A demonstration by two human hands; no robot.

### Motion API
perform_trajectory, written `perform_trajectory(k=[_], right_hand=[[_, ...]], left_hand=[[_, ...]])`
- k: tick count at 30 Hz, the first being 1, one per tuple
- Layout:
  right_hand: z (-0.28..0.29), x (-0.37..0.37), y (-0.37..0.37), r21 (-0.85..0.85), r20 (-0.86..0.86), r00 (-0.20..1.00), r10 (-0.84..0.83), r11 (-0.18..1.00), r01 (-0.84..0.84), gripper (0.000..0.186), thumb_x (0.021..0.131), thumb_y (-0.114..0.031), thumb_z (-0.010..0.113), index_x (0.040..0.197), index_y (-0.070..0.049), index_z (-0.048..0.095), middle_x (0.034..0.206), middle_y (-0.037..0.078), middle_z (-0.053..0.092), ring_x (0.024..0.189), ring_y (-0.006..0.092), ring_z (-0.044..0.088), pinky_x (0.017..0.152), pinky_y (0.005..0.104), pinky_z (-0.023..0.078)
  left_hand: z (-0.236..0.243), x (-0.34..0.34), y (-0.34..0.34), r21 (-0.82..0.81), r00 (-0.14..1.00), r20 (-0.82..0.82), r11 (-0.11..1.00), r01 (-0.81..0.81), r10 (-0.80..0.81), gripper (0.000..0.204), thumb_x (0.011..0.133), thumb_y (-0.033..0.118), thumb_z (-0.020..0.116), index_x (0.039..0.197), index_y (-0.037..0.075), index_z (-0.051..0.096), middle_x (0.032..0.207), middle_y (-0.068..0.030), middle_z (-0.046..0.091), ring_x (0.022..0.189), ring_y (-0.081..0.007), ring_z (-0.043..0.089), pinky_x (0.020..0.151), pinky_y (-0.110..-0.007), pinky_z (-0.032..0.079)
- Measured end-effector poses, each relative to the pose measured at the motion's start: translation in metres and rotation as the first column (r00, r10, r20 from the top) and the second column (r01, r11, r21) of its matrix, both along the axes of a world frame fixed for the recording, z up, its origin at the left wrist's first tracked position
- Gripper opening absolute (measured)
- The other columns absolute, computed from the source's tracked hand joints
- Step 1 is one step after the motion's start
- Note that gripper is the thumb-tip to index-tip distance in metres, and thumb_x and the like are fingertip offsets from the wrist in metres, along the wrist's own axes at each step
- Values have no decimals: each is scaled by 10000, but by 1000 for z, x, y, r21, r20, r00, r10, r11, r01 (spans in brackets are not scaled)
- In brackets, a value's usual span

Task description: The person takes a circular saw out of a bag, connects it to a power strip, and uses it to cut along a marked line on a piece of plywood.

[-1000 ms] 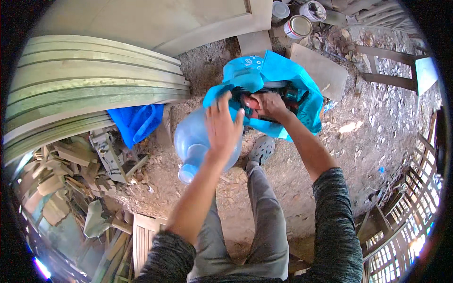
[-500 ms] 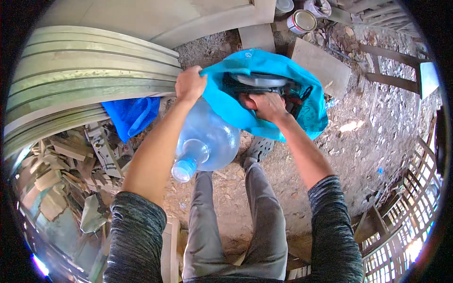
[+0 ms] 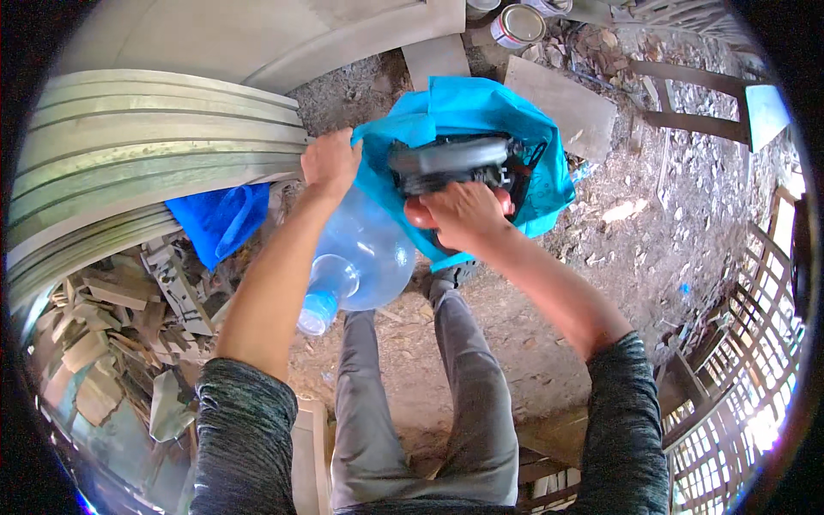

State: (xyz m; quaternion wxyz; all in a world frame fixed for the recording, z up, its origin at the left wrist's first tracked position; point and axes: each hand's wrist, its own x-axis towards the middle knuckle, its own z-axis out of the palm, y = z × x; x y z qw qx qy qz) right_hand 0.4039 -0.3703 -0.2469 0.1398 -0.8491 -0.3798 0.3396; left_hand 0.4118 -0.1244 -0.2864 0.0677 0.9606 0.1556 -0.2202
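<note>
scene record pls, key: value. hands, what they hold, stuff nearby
left hand: grips rim of turquoise bag
right hand: on dark power tool in the bag's mouth
water jug: clear, blue cap, lying under left forearm, against the bag
blue cloth: left of jug, beside stacked boards
ground: dirt, wood scraps, paint cans

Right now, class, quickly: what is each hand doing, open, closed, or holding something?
Left hand: closed on the rim of the turquoise bag, above the clear water jug.
Right hand: closed around the dark power tool in the bag.
</note>
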Motion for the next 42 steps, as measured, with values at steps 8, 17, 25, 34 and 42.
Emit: perform_trajectory(k=[8, 17, 25, 34, 42], right_hand=[[28, 10, -67, -11, -69, 990, 126, 992, -128, 177, 768, -170, 712, 939, -125, 698, 835, 143, 748, 816, 360, 748, 709, 506, 591], [28, -22, -37, -33, -71, 962, 262, 964, -265, 79, 799, -178, 716, 817, -105, 739, 821, 145, 751, 819, 308, 765, 704, 453, 601], [56, -21, -49, 6, -66, 990, 128, 992, -128, 146, 755, -153, 747, 895, -129, 716, 784, 144, 735, 756, 333, 747, 699, 462, 582], [133, -14, -79, 46, -148, 987, 71, 997, -65, 157, 824, -247, 701, 925, -130, 679, 779, 130, 725, 724, 339, 743, 642, 478, 592], [176, -47, -107, 159, -75, 996, -53, 985, 64, 264, 702, -230, 777, 950, -163, 711, 777, 57, 708, 646, 281, 697, 625, 446, 554]], left_hand=[[-8, -32, -4, -94, 998, 37, 995, 45, -41, 258, 938, 394, 644, 996, 154, 720, 901, -169, 741, 870, -428, 711, 750, -559, 559], [-4, 0, -43, -176, 945, 124, 944, -279, 303, 403, 956, 453, 613, 1217, 170, 730, 1052, -242, 730, 976, -449, 700, 859, -565, 543], [-2, -6, -15, -127, 1000, 17, 992, 25, -23, 258, 881, 347, 753, 1006, 126, 705, 937, -204, 739, 922, -427, 718, 802, -555, 564], [-17, 9, -41, -222, 988, 102, 965, 136, -116, 254, 897, 334, 712, 1048, 134, 744, 973, -188, 745, 931, -412, 722, 813, -543, 575], [-34, 18, 9, -115, 992, -68, 987, -116, 108, 433, 931, 494, 687, 1118, 109, 748, 1056, -218, 742, 1026, -414, 708, 881, -527, 562]])
